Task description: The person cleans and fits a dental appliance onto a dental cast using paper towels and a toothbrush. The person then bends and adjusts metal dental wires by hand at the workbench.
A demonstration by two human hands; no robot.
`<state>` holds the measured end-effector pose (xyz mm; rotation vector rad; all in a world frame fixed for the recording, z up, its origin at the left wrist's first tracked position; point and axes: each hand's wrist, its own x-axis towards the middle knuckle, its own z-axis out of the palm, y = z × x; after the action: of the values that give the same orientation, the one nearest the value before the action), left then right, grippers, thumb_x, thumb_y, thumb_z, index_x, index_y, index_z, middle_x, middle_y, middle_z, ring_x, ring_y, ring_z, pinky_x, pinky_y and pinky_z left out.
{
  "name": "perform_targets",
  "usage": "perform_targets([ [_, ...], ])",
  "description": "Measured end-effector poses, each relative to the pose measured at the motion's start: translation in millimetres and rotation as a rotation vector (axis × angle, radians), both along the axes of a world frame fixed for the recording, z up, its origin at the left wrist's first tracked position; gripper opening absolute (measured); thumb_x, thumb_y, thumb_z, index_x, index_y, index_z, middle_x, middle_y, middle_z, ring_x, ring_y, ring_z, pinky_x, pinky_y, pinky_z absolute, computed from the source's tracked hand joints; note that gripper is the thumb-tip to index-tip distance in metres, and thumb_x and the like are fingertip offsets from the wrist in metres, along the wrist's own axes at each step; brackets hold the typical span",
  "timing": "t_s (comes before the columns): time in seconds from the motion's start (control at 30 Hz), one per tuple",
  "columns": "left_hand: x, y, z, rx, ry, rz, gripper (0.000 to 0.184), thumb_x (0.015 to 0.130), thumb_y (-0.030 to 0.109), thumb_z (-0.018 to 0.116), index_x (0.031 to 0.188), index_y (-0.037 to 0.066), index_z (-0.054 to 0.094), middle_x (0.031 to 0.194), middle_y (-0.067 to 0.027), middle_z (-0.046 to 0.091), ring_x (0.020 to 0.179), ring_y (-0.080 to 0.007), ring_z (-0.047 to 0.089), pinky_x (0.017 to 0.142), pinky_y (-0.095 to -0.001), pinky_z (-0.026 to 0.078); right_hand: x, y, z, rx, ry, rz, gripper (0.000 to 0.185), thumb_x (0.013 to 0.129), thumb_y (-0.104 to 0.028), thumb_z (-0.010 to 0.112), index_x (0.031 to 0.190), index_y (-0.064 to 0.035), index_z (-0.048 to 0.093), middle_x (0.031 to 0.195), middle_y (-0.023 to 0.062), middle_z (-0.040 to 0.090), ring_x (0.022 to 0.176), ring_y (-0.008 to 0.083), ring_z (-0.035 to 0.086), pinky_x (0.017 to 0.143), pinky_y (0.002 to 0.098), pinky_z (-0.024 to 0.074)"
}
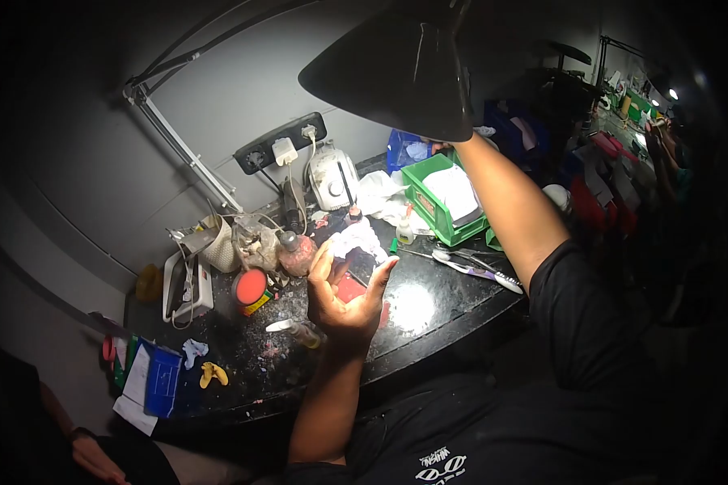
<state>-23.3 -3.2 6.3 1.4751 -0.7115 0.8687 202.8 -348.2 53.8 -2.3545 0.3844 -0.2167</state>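
Note:
My left hand point(349, 297) is raised over the dark worktop, its thumb and fingers curved and spread apart. White crumpled material point(357, 239) lies beside the fingertips; whether they touch it is unclear. A flat red piece point(350, 287) shows between thumb and fingers. My right arm reaches up to the black lamp shade point(392, 69), which hides nearly all of the right hand. Only a sliver of skin point(438, 148) shows under its rim, so what that hand holds cannot be seen.
Around the worktop point(429, 331) are a green bin point(441, 212), a toothbrush point(485, 276), a red-topped container point(251, 287), a white device point(332, 179), a blue bin point(164, 380) and yellow pieces point(213, 374). Another person's hand point(97, 457) is at the lower left.

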Motion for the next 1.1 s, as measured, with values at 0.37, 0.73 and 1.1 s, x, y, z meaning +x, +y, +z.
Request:
perform_targets([
  [0.37,5,0,-3,0.023,0.048,0.040,0.066,0.076,0.000,0.088,0.128,-0.006,0.049,0.132,-0.0228,0.057,0.118,-0.0301,0.064,0.097,-0.0424,0.060,13,-12,17,-0.400,0.115,0.155,0.035,0.086,-0.032,0.069,0.100,0.0002,0.075,0.086,0.0195,0.074,0.063,0.0289,0.073,0.056,0.0396,0.0577],
  [0.73,6,-3,-3,0.018,0.025,0.044,0.065,0.076,-0.001,0.088,0.128,-0.005,0.049,0.131,-0.0225,0.058,0.117,-0.0298,0.064,0.097,-0.0429,0.060,7,1,30,-0.737,-0.330,0.452,0.028,0.089,-0.032,0.069,0.096,-0.0056,0.075,0.082,0.0171,0.073,0.072,0.0285,0.071,0.065,0.0388,0.0548],
  [1.1,4,-4,0,-0.089,0.061,-0.051,0.068,0.073,-0.003,0.089,0.126,-0.004,0.045,0.131,-0.0211,0.055,0.121,-0.0293,0.062,0.100,-0.0430,0.058,-199,136,94,0.014,0.102,0.773,0.039,0.103,-0.035,0.061,0.113,0.0025,0.068,0.088,0.0061,0.073,0.077,0.0135,0.068,0.067,0.0285,0.0542],
])
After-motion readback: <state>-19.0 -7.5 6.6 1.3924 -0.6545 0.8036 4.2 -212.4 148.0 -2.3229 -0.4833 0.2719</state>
